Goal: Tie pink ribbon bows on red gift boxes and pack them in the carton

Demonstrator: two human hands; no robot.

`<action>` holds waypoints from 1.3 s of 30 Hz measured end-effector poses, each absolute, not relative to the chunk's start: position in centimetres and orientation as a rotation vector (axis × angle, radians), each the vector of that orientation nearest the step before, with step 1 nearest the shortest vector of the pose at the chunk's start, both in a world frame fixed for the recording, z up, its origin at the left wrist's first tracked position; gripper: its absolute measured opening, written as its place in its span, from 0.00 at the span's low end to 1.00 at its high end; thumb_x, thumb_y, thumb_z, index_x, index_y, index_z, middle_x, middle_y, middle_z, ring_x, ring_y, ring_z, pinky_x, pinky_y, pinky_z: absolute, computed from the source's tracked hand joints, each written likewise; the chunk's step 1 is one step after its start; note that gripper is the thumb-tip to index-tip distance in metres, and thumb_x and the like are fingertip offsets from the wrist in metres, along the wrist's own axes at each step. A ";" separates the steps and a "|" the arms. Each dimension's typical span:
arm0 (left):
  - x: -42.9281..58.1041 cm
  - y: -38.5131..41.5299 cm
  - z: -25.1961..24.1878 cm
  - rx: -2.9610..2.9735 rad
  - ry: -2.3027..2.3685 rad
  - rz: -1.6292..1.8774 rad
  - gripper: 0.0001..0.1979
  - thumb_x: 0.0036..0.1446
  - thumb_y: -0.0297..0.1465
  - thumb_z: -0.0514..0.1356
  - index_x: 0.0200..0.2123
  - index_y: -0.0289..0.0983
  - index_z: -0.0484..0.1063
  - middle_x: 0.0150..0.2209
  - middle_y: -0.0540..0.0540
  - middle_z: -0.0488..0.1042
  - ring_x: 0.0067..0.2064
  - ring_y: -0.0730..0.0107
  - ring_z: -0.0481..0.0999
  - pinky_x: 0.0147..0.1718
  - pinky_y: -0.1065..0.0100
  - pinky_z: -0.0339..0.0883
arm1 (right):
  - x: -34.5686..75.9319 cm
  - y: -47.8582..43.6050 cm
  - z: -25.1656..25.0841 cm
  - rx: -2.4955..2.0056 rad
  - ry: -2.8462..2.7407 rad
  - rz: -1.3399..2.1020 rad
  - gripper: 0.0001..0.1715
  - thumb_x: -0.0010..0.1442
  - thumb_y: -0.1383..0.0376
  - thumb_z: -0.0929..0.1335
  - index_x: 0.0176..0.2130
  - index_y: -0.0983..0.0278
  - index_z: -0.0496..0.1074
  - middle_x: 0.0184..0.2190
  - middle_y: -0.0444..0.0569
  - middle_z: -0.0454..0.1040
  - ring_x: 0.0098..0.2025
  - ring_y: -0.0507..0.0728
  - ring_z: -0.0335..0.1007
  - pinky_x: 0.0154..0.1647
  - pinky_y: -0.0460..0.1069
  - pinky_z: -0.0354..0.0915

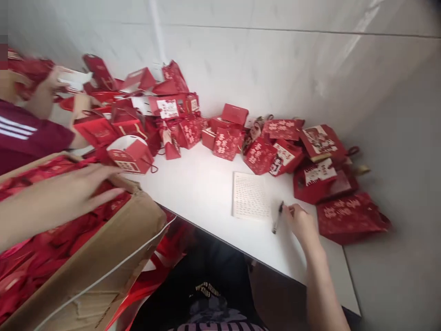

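My left hand (pixel 76 191), slightly blurred, is stretched over an open cardboard box (pixel 120 262) with its fingers apart and nothing in them. Packed inside the box are red pieces (pixel 37 257), too blurred to tell apart. My right hand (pixel 303 223) is at the white table (pixel 200 193), its fingers curled in at the upper end of a dark pen (pixel 278 218). Left of the pen lies a sheet of paper (pixel 251 195) with rows of small marks. Just beyond my left fingertips stands a red gift box (pixel 132 154) with a cord handle.
Red gift boxes line the back of the table, with a patterned one (pixel 227 143) mid-row and another (pixel 351 216) at the right end. A co-worker's maroon sleeve (pixel 34 133) and hands are at the left. A pale wall (pixel 275 69) rises behind.
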State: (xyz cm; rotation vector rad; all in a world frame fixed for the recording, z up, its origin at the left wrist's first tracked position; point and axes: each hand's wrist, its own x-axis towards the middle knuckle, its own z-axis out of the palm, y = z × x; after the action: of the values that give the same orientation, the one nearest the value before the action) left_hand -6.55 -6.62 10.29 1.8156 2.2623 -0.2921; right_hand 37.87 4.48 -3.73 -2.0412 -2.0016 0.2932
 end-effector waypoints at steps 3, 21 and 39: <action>-0.6 -0.9 9.6 2.274 1.922 -0.158 0.20 0.57 0.34 0.54 0.53 0.37 0.63 0.50 0.53 0.69 0.53 0.69 0.67 0.55 0.65 0.57 | 35.9 4.1 -3.8 -2.302 -1.969 0.347 0.25 0.60 0.52 0.58 0.43 0.71 0.64 0.30 0.62 0.74 0.33 0.64 0.72 0.31 0.53 0.61; 13.5 10.4 -7.8 2.444 1.459 0.593 0.19 0.57 0.37 0.53 0.51 0.36 0.64 0.57 0.42 0.63 0.60 0.58 0.57 0.59 0.56 0.46 | 30.0 0.9 -5.5 -1.129 -1.097 1.164 0.21 0.58 0.45 0.56 0.32 0.59 0.55 0.25 0.45 0.74 0.26 0.54 0.70 0.33 0.53 0.66; 13.4 10.3 -7.4 2.374 1.270 0.502 0.47 0.35 0.51 0.64 0.57 0.33 0.56 0.61 0.37 0.53 0.64 0.45 0.45 0.61 0.48 0.34 | 28.4 1.8 -6.6 -1.644 -1.351 0.814 0.20 0.54 0.65 0.62 0.18 0.61 0.46 0.15 0.36 0.47 0.20 0.47 0.43 0.20 0.45 0.46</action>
State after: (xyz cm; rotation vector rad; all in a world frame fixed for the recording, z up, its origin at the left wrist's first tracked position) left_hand 13.39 10.34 -7.36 2.3735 1.2703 0.5020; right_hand 28.36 1.85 -6.64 -1.6436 -1.3513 0.8137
